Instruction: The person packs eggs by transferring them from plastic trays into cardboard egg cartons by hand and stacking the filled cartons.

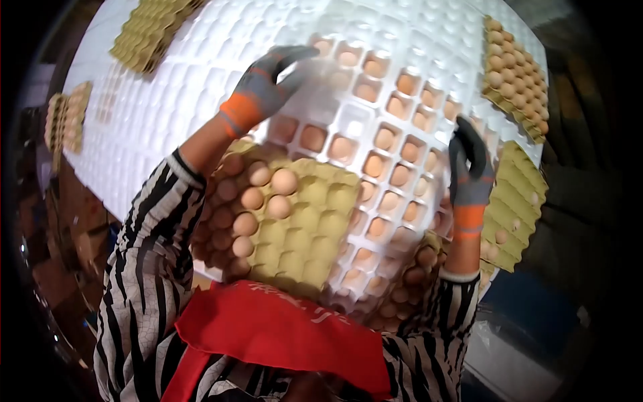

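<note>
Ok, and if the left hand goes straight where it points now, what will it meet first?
Likely the egg in the white tray, just beyond the left hand; depth there is unclear.

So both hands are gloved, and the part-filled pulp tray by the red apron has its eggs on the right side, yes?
Wrong side: the head view shows the eggs on the pulp tray's left. It is by the red apron, and left hand and right hand are gloved.
</note>
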Available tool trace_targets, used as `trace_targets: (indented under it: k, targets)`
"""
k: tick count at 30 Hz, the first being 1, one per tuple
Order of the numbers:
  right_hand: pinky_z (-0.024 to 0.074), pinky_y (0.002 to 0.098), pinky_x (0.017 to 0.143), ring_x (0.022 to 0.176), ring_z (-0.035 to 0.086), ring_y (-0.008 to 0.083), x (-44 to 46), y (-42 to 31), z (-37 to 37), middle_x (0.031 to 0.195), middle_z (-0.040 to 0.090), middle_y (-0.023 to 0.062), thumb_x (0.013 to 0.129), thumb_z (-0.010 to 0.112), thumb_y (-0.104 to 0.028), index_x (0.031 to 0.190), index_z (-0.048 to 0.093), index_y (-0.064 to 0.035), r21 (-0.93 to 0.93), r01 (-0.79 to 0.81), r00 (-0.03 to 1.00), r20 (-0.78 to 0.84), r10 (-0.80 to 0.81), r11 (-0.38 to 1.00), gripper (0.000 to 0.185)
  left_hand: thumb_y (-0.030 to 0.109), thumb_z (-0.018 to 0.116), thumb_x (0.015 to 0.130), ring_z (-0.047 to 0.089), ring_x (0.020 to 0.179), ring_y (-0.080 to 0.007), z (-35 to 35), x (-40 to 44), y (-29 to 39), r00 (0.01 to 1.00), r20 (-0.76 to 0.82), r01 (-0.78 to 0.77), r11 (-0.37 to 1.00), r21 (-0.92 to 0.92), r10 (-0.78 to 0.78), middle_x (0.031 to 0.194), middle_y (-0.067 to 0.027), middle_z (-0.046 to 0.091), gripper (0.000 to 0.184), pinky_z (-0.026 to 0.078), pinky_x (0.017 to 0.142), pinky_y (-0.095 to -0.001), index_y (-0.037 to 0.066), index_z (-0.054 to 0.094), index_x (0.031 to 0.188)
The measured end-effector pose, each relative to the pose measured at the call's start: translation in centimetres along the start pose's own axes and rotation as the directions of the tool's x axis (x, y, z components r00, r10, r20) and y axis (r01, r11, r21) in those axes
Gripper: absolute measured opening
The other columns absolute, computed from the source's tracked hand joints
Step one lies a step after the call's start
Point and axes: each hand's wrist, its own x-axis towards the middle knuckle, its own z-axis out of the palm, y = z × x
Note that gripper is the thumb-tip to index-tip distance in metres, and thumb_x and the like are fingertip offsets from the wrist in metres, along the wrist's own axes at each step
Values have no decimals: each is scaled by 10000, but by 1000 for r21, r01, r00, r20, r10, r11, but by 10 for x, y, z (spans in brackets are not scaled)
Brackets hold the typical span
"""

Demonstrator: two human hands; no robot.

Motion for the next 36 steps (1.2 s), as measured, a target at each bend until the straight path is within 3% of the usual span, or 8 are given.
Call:
trace_targets:
  k: [9, 13, 18, 22, 25, 31, 34, 36]
  targets:
    - [525, 416, 896, 1069, 619, 336, -143, -93, 118, 1188, 625, 123, 832, 753, -159, 1269, 607, -135, -50, 272, 852, 477, -216, 961, 462, 110, 758, 838, 627, 1118, -264, -70, -200, 66, 918, 90, 380, 921, 83, -387, 1225, -120, 666, 380, 494, 970, -370, 74, 688, 1209]
    - [528, 410, 893, 1024, 633, 332, -156, -110, 147, 1132, 650, 124, 813, 742, -104, 1215, 635, -111, -306, 419, 848, 468, -248, 855, 416, 210, 772, 787, 597, 1020, -315, -49, -214, 60, 988, 152, -96, 864, 495, 22, 1184, -86, 637, 488, 480, 899, -424, 144, 653, 1256]
    - [521, 269, 807, 917, 628, 135, -160, -71, 138, 1081, 681, 42, 906, 650, -17, 1178, 662, -15, 346, -201, 962, 248, 117, 917, 273, 136, 697, 767, 579, 993, -276, -24, -191, 38, 941, 329, -288, 691, 663, 77, 1002, -52, 600, 292, 460, 837, -417, 170, 657, 1055]
    - [522, 383, 924, 1057, 640, 289, -166, -105, 137, 1223, 636, 137, 819, 745, -135, 1250, 651, -105, 9, 105, 925, 367, -101, 994, 442, 140, 707, 737, 578, 968, -282, -28, -195, 21, 928, 314, -357, 720, 596, 200, 961, -68, 590, 309, 456, 826, -420, 156, 640, 1039]
    - [480, 441, 983, 1124, 587, 325, -171, -112, 162, 1233, 623, 110, 779, 760, -222, 1242, 630, -136, -350, 401, 877, 413, -245, 847, 489, 154, 691, 837, 603, 1082, -231, -54, -203, 38, 973, 183, 132, 988, 75, -143, 1104, -77, 637, 377, 482, 937, -382, 80, 605, 1196]
    - [552, 346, 818, 940, 638, 203, -172, -84, 142, 1114, 635, 84, 867, 671, -151, 1205, 625, -42, 420, -372, 913, 328, 243, 828, 358, 164, 508, 947, 582, 1118, -193, -90, -238, 39, 918, 156, 248, 221, -943, -364, 1110, -75, 614, 341, 484, 970, -339, 12, 571, 1246]
    - [575, 366, 816, 951, 632, 190, -158, -77, 124, 1073, 639, 70, 933, 586, -228, 1260, 601, -48, 752, -540, 841, 461, 284, 379, 374, 212, 659, 891, 628, 975, -210, -71, -241, 49, 928, 152, 363, 914, -179, -339, 1037, -61, 626, 241, 518, 827, -389, 57, 665, 1076]
    - [572, 372, 836, 956, 636, 209, -140, -79, 128, 1106, 637, 72, 925, 614, -232, 1257, 601, -40, 524, -508, 847, 446, 288, 683, 383, 216, 750, 802, 643, 932, -303, -50, -242, 63, 938, 287, 55, 904, 425, -192, 1083, -128, 616, 378, 536, 796, -383, 128, 649, 1156]
